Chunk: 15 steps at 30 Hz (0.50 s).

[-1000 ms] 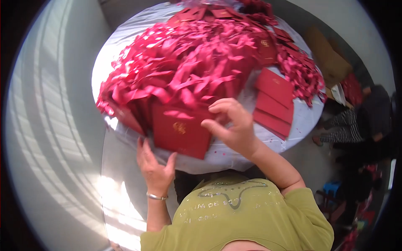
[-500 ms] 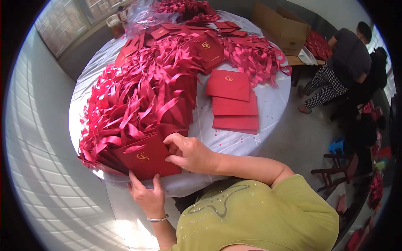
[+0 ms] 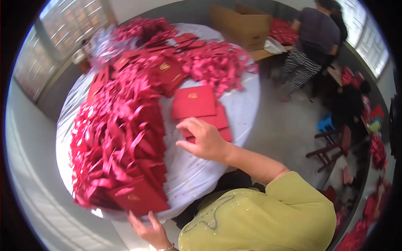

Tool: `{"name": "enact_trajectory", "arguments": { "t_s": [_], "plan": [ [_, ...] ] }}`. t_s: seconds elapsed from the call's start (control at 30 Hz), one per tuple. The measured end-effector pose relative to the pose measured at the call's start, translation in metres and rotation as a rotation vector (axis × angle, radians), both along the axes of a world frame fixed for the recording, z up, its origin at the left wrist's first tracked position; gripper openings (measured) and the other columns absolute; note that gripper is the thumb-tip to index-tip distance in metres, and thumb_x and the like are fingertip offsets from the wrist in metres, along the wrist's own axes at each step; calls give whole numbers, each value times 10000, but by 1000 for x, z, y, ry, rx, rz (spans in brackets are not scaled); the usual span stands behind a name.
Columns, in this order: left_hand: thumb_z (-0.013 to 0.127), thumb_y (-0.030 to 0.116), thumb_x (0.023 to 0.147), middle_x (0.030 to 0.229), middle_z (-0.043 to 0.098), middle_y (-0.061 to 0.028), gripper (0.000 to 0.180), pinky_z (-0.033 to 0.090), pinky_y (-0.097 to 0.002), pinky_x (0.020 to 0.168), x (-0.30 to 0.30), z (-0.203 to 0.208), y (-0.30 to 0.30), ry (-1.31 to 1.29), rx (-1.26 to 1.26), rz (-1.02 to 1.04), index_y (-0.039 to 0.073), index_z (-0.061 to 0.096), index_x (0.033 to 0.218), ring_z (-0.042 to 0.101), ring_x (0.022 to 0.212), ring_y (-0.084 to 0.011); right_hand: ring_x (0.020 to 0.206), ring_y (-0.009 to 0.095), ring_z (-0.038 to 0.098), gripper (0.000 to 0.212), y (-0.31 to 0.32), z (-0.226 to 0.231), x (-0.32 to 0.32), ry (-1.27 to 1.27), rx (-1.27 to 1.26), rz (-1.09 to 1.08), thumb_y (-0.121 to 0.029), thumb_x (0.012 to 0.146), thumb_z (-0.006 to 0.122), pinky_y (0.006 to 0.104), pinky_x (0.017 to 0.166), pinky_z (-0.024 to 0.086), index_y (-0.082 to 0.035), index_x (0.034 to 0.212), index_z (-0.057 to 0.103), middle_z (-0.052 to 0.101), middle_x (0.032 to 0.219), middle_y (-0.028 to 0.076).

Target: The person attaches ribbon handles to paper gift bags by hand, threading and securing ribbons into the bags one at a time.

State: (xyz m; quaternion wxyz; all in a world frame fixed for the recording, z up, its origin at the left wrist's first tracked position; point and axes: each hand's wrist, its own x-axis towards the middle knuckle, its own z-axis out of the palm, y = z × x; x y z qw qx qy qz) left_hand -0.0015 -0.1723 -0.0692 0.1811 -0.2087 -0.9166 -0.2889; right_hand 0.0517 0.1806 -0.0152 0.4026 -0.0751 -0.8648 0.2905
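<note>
A round table under a white cloth [image 3: 247, 104] carries a big heap of red folded cards with red ribbons [image 3: 121, 138]. My left hand [image 3: 148, 228] is at the near table edge, fingers spread, touching the underside of the front red card [image 3: 140, 198]. My right hand [image 3: 205, 140] hovers open over the cloth beside a small stack of flat red cards [image 3: 197, 104], its fingers just over the lowest cards. It holds nothing.
More red cards and ribbons [image 3: 217, 62] cover the far side of the table. A cardboard box [image 3: 243, 25] stands behind it. Two people [image 3: 312, 46] work at the back right near a small stool [image 3: 331, 144] and more red goods.
My right hand has left the front card on the heap and moved right toward the flat stack. The view has swung left. My left hand stays under the front card.
</note>
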Motion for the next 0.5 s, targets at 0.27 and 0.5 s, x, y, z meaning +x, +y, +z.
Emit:
{"name": "enact_trajectory", "arguments": {
  "t_s": [0.27, 0.5],
  "plan": [
    [728, 549, 858, 1377, 485, -412, 853, 399, -562, 1084, 13, 16, 14, 74, -115, 21, -91, 511, 1378, 458, 1296, -564, 1270, 408, 481, 678, 88, -10, -13, -193, 242, -288, -369, 756, 814, 499, 1077, 399, 25, 1256, 580, 520, 1358, 260],
    [785, 634, 751, 1401, 484, -384, 968, 427, -569, 1062, 10, 27, 19, 40, -208, 87, -71, 538, 1368, 479, 1295, -534, 1106, 321, 588, 606, 104, -28, -31, -425, 236, -323, -503, 761, 766, 468, 982, 424, -43, 1129, 625, 660, 1103, 135]
  ]
}}
